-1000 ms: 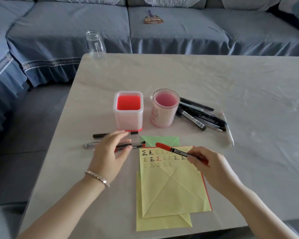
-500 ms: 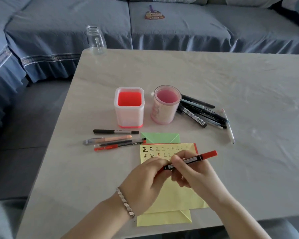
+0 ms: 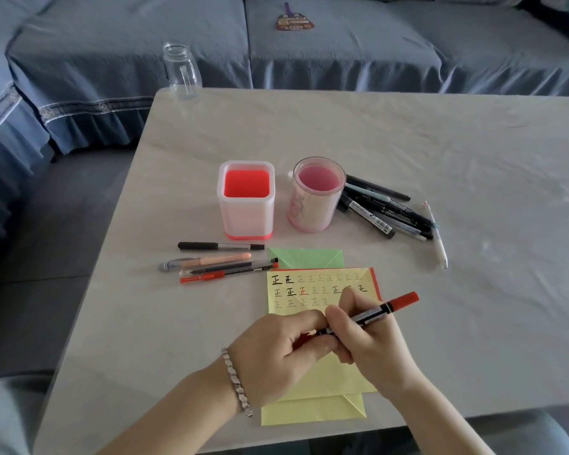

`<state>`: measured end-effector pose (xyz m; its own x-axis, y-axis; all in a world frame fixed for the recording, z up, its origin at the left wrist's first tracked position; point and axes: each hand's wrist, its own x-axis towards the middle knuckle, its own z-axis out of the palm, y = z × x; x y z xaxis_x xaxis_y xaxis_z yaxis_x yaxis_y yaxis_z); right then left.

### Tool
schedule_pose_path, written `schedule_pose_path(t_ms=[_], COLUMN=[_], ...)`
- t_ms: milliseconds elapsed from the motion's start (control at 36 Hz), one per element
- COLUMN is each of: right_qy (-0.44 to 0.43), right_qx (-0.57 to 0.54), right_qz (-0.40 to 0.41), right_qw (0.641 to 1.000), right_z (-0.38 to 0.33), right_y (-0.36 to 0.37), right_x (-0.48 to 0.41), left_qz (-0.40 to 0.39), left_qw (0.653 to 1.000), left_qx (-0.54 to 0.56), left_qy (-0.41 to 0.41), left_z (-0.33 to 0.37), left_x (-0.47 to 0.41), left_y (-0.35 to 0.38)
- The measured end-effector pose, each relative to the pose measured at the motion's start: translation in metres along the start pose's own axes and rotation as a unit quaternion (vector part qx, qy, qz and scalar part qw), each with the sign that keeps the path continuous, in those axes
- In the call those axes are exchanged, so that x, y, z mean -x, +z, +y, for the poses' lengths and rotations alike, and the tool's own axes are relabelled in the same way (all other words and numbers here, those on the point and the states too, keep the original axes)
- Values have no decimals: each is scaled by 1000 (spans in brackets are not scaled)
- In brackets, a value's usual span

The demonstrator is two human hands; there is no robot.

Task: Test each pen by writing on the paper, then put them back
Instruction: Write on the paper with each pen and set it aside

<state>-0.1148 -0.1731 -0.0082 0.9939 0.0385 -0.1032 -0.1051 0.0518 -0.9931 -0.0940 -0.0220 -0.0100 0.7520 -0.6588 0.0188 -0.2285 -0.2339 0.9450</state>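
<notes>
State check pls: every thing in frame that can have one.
marker: held over the paper, far red cap on; near end hidden by fingers
left-hand grip: curled round the marker's near end
right-hand grip: pinching the marker's barrel
square holder: upright, no pens showing inside
round holder: upright, no pens showing inside
glass jar: upright, lidless
yellow paper: flat, top rows written
pen row: lying left of paper
pen pile: lying right of round holder

Before you stood a pale, marbled table — its right side caught a soft sheen of light. Beyond it and round to your left ran a blue sofa, its cover hanging in pleats with a patterned band. Grey floor showed between them. A small brown thing with a purple handle lay on the seat.
</notes>
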Motion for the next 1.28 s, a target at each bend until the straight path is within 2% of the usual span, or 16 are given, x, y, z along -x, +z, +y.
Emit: schedule_pose_path(t_ms=[83, 139, 194, 278, 361, 556, 639, 694, 778, 833, 889, 1028, 1167, 1278], right_qy=[-17, -25, -38, -43, -23, 19, 24, 22, 8, -3, -3, 7, -12, 6], right_qx=[17, 28, 20, 13, 36, 52, 39, 28, 9, -7, -15, 23, 72, 66], right_qz=[-12, 10, 66, 183, 247, 287, 298, 303, 301, 295, 282, 271, 289, 334], right_qw=[1000, 999, 997, 982, 968, 956, 953, 952, 954, 955, 959, 962, 955, 940], right_z=[2, 3, 4, 6, 9, 23, 27, 28, 29, 30, 32, 36, 44, 54], right_y=[-2, -3, -5, -16, -27, -37, -39, -41, -40, -38, -38, -36, -33, -29], right_x=[2, 2, 1, -1, 0, 6, 4, 2, -3, -8, -14, -27, -38, -48], left_qz=[-20, -28, -27, 59, 149, 243, 277, 262, 169, 99, 66, 44, 46, 55], left_qw=[1000, 997, 986, 961, 923, 861, 853, 864, 887, 889, 889, 887, 890, 893], left_qx=[-6, -67, -160, -261, -355, -446, -442, -428, -427, -447, -454, -456, -450, -443], left_qy=[-12, -27, -30, -62, -19, 16, 33, 45, 48, 26, -5, -65, -57, -53], left_z=[-2, -2, -5, -26, -62, -99, -96, -84, -65, -57, -59, -70, -75, -73], left_x=[2, 1, 0, -4, -6, -6, -6, -7, -5, -3, -2, -3, -4, -5], left_y=[-1, -3, -5, -10, -15, -11, -5, 3, 28, 46, 60, 69, 70, 70])
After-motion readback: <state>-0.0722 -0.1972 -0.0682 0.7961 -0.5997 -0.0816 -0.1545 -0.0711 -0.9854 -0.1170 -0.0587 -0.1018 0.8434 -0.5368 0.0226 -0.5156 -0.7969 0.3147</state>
